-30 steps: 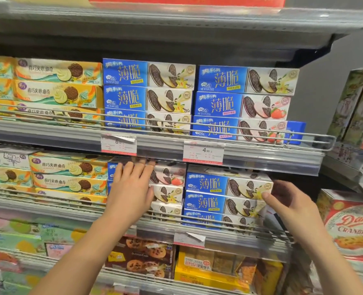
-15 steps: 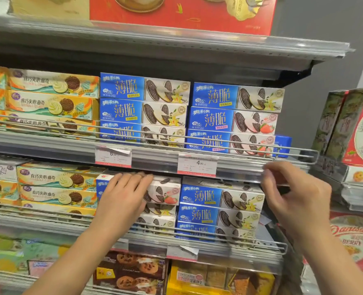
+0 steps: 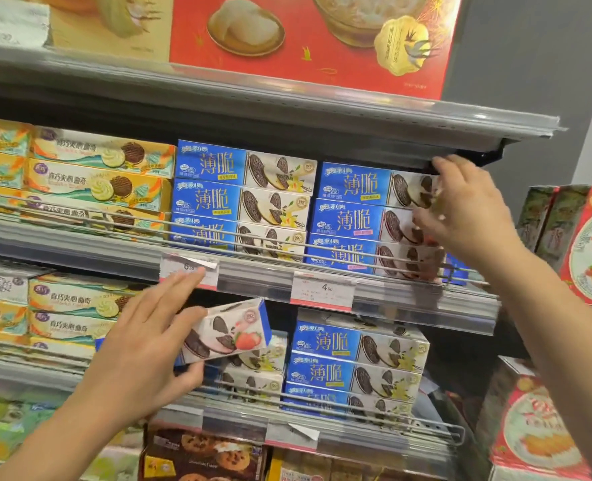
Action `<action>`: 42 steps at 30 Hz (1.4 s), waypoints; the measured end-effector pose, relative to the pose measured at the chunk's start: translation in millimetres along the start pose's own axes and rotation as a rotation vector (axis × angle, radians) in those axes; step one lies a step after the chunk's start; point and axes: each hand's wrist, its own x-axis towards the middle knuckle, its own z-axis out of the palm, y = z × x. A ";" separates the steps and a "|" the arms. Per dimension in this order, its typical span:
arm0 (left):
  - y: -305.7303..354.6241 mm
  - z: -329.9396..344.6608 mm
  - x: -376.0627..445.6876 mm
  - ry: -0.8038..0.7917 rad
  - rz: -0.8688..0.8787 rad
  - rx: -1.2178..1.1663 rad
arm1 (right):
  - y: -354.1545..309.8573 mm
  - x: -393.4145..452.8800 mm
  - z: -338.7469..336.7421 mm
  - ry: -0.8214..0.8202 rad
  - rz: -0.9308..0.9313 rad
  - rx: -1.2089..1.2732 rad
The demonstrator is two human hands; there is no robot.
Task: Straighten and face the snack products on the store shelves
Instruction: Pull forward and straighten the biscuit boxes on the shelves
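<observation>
Strawberry cookie box (image 3: 226,329) now lifted off lower-shelf stack (image 3: 252,373), tilted, left hand (image 3: 141,348) pinching it btwn thumb & fingers. Half a sec ago that hand lay flat on it. Right hand (image 3: 464,206) has gone up to top-shelf blue stack (image 3: 367,220), fingers curled round the top box's right end. Prob a misplaced flavour being moved to its matching stack.

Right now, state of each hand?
Left hand: holding the tilted strawberry cookie box, thumb under it, fingers over the top.
Right hand: fingers curled on the top blue cookie box; firm grip cannot be told.
</observation>
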 end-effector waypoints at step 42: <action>-158.2 -25.4 -38.6 -0.442 0.155 0.235 | -171.3 -176.8 63.6 -0.091 -0.304 0.135</action>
